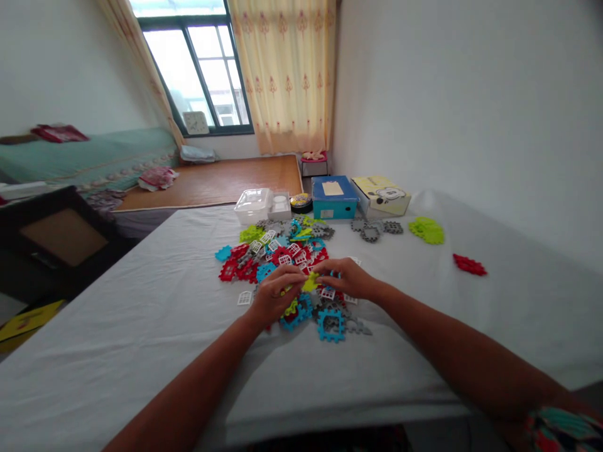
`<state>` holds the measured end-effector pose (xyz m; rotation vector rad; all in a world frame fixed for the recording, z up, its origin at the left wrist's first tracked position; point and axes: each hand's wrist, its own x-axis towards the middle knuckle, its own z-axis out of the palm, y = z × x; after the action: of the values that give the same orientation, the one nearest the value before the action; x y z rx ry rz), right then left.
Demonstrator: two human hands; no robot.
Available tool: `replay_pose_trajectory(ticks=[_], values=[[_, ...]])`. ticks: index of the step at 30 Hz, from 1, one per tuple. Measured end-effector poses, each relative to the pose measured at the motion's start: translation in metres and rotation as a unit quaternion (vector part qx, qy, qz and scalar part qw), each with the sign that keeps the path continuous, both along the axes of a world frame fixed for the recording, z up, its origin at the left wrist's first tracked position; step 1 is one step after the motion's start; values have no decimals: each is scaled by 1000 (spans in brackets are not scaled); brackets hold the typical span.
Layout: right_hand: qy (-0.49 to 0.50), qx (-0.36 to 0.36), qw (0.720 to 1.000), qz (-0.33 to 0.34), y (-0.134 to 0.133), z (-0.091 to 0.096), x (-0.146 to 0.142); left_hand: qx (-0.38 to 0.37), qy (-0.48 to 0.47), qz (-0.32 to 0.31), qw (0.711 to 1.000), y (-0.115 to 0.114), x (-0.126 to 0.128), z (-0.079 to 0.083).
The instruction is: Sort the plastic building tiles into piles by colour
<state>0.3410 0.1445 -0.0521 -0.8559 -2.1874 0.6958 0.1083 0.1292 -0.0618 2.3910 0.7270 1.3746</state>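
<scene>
A heap of flat plastic building tiles point(277, 254) in red, blue, grey, green and white lies on the white-covered table point(141, 326). Both my hands meet over the near side of the heap. My left hand point(276, 294) and my right hand point(347, 277) are closed in a pinch on the same small yellow-green tile point(310, 284) held between them. A blue square frame tile point(331, 325) lies just in front of my hands.
At the table's far edge stand a clear plastic tub point(253, 205), a blue box point(333, 197) and a yellow cartoon box point(382, 195). Sorted piles lie to the right: grey tiles point(374, 229), green tiles point(426, 230), a red tile point(469, 265). A bed and window are behind.
</scene>
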Motion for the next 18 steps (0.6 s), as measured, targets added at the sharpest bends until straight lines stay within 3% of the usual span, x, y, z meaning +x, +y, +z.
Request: replay_pose_trajectory(ticks=[2, 5, 8, 12, 15, 18], values=[[5, 8, 998, -62, 17, -4, 16, 6, 11, 20, 1000, 3, -5, 1], [14, 33, 968, -249, 49, -8, 65, 11, 28, 59, 998, 10, -18, 2], [27, 53, 905, -421, 72, -8, 138, 8, 34, 92, 995, 16, -30, 3], [10, 76, 795, -602, 73, -14, 226, 3, 46, 112, 993, 20, -38, 3], [-31, 70, 730, -679, 65, -27, 261, -8, 55, 115, 992, 21, -38, 2], [-47, 37, 712, -700, 59, -37, 269, -12, 64, 119, 991, 23, -39, -1]])
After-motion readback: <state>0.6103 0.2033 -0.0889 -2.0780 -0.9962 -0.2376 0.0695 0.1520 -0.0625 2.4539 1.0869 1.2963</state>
